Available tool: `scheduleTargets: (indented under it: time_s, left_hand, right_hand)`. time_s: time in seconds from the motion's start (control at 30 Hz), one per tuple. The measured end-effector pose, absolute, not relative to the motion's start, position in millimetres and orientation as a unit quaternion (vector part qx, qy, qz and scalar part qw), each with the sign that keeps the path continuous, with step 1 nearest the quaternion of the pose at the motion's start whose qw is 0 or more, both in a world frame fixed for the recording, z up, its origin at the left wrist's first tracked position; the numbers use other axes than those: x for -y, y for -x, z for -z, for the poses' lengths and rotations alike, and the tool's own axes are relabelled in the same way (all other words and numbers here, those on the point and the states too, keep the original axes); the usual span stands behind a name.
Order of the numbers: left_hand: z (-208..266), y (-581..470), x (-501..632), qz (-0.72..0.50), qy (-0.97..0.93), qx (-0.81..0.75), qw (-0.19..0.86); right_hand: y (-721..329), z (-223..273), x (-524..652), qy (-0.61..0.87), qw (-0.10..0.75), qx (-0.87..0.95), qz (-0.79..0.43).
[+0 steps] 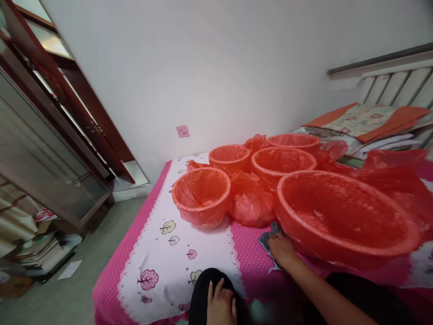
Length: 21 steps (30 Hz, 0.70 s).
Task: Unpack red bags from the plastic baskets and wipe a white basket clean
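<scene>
Head view: left of the big red basket (314, 243) and closer to my body, my left hand (221, 306) rests on my black-clad knee (211, 284), fingers slightly spread, nothing visible in them; rightward, just beside that basket's left wall, the crumpled grey cloth (265, 239), longer way running towards me, lies under my nearer right hand (281, 249), whose grip I can't tell.
</scene>
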<state>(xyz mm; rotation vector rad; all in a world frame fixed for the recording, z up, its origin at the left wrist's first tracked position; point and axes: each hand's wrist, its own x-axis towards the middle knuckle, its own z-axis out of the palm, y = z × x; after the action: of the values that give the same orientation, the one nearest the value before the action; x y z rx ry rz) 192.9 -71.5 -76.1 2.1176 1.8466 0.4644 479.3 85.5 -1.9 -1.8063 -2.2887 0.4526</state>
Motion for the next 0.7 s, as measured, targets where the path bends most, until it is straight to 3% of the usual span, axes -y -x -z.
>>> scheduleTargets:
  time_s: [0.17, 0.43, 0.7]
  left_hand:
    - [67, -193, 68, -0.159, -0.727, -0.653, 0.139]
    - [51, -199, 68, -0.178, -0.711, -0.660, 0.164]
    - [50, -180, 66, -0.326, -0.604, -0.680, 0.258]
  right_hand:
    - [-478, 0, -73, 0.673, 0.083, 0.722, -0.137]
    - [-446, 12, -83, 0.629, 0.178, 0.733, -0.190]
    - [-467, 11, -38, 0.620, 0.254, 0.720, -0.181]
